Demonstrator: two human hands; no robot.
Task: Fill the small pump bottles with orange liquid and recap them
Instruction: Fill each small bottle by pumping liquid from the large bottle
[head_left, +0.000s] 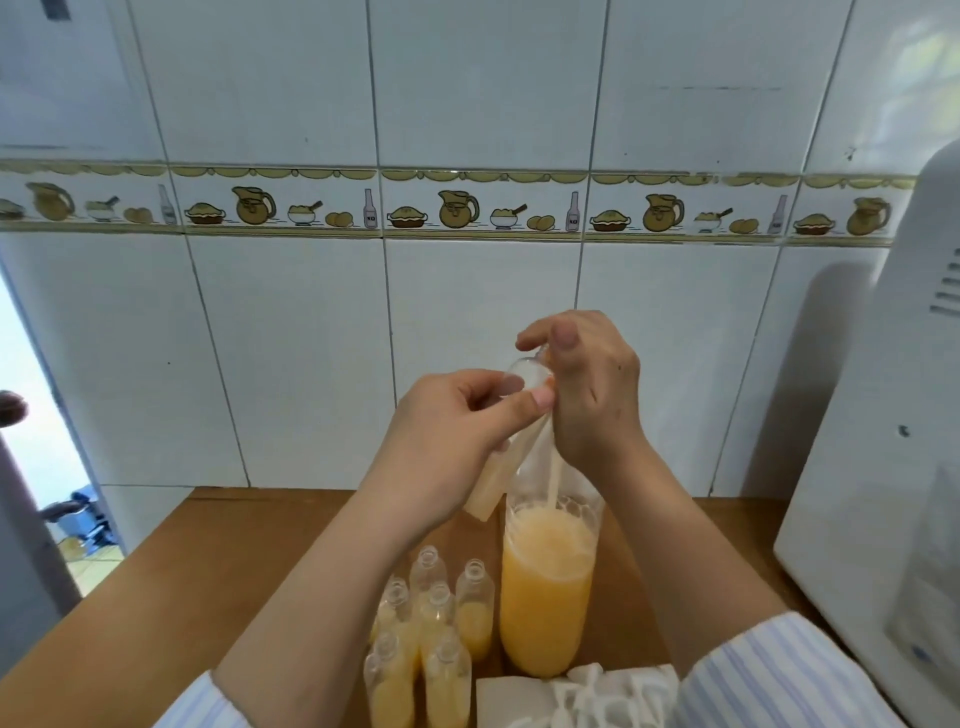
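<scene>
Orange-filled bottle (498, 467) in both hands

You are standing in a home kitchen. The wall (467, 104) in front of you is covered in glossy white tiles, and a decorative border strip (483, 205) runs across it, printed with jugs, pies, bowls and bottles. Below it sits a brown wooden counter (208, 561). A large white appliance (883, 467) stands on your right, with vent slots on its side. On your left, a doorway (47, 415) opens onto a bright tiled floor beyond.
</scene>
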